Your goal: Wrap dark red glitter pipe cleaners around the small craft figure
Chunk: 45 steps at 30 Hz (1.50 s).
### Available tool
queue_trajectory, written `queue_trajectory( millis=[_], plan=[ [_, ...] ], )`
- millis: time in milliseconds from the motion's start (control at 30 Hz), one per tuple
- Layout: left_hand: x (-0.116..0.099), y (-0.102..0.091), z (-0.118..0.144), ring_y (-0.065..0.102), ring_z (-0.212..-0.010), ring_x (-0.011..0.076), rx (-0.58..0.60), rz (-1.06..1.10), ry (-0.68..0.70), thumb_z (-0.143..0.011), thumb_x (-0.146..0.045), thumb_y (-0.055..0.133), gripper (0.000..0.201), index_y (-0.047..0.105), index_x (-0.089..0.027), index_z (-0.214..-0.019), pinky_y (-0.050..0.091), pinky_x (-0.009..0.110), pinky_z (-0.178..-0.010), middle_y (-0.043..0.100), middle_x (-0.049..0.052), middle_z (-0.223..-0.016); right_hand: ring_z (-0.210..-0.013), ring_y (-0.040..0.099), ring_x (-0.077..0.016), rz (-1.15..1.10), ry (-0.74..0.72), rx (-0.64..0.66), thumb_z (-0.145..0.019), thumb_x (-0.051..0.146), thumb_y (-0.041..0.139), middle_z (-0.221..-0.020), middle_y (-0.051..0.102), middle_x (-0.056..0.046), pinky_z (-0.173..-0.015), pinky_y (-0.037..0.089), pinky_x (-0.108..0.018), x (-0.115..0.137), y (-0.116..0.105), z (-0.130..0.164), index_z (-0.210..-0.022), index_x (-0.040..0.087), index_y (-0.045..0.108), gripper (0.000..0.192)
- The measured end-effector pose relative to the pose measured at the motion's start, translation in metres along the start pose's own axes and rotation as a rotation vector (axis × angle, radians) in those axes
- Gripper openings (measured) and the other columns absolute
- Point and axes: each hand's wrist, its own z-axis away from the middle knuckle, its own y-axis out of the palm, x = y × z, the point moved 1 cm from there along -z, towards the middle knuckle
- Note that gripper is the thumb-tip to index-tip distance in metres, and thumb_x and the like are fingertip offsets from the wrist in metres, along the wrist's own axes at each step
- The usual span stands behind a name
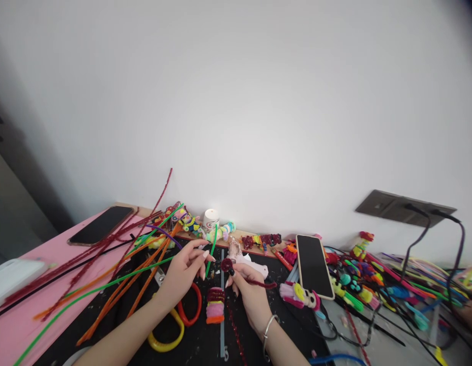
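Observation:
My right hand [249, 295] pinches a dark red pipe cleaner [227, 265] whose end is rolled into a small coil; its tail runs right over the black mat [205, 335]. My left hand [184, 272] hovers just left of the coil, fingers spread, with nothing in it. A green pipe cleaner [210, 251] stands tilted between the two hands. Below them lie a stack of small coloured coils [215, 305] and scissors with orange and yellow handles [178, 317].
Long orange, green, red and purple pipe cleaners [117, 274] fan out at the left over a pink surface [26, 315]. Phones lie at back left [100, 225] and centre right [314, 264]. Finished figures and tangled stems [373, 284] crowd the right. A wall socket with cables [406, 208] is mounted there.

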Motion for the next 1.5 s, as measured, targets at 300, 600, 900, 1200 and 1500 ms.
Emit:
queue_trajectory(
  millis=[300, 600, 900, 1200, 1500],
  plan=[
    [0.001, 0.0, 0.001, 0.078, -0.074, 0.0268, 0.007, 0.15, -0.108, -0.08, -0.055, 0.066, 0.051, 0.054, -0.018, -0.113, 0.06, 0.04, -0.074, 0.077, 0.006, -0.078, -0.043, 0.042, -0.0126, 0.015, -0.017, 0.004, -0.08, 0.04, 0.072, -0.057, 0.064, 0.0, -0.045, 0.03, -0.025, 0.0, 0.0, 0.0, -0.077, 0.019, 0.072, 0.021],
    [0.007, -0.001, 0.001, 0.078, -0.084, 0.0276, 0.019, 0.201, -0.108, -0.086, -0.06, 0.058, 0.052, 0.053, -0.017, -0.115, 0.059, 0.037, -0.076, 0.079, 0.013, -0.092, -0.044, 0.042, -0.0119, 0.016, -0.027, 0.012, -0.082, 0.038, 0.072, -0.057, 0.064, -0.001, -0.045, 0.029, -0.025, -0.001, -0.001, 0.0, -0.073, 0.019, 0.071, 0.021],
    [0.008, -0.001, 0.0, 0.076, -0.075, 0.0215, 0.037, 0.013, -0.061, -0.09, -0.049, 0.055, 0.042, 0.056, -0.018, -0.119, 0.059, 0.033, -0.064, 0.071, 0.017, -0.124, -0.043, 0.041, -0.0117, 0.001, -0.014, 0.012, -0.08, 0.036, 0.071, -0.056, 0.064, -0.001, -0.046, 0.028, -0.025, 0.0, 0.0, 0.0, -0.076, 0.018, 0.073, 0.019],
    [0.005, -0.001, -0.001, 0.068, -0.059, 0.0162, 0.037, -0.043, -0.017, -0.088, -0.043, 0.058, 0.037, 0.058, -0.017, -0.114, 0.052, 0.029, -0.055, 0.075, 0.013, -0.108, -0.044, 0.042, -0.0098, 0.002, -0.006, 0.013, -0.079, 0.037, 0.071, -0.056, 0.064, 0.0, -0.047, 0.029, -0.022, -0.001, 0.0, -0.001, -0.075, 0.016, 0.071, 0.021],
    [0.012, 0.002, 0.003, 0.069, -0.085, 0.0221, 0.242, -0.108, 0.036, -0.082, -0.029, 0.066, 0.031, 0.063, -0.019, -0.112, 0.057, 0.036, -0.078, 0.073, 0.008, -0.099, -0.044, 0.043, -0.0104, 0.046, -0.016, 0.052, -0.079, 0.036, 0.069, -0.054, 0.063, 0.0, -0.046, 0.029, -0.022, -0.004, 0.0, -0.001, -0.072, 0.018, 0.068, 0.019]
  ],
)
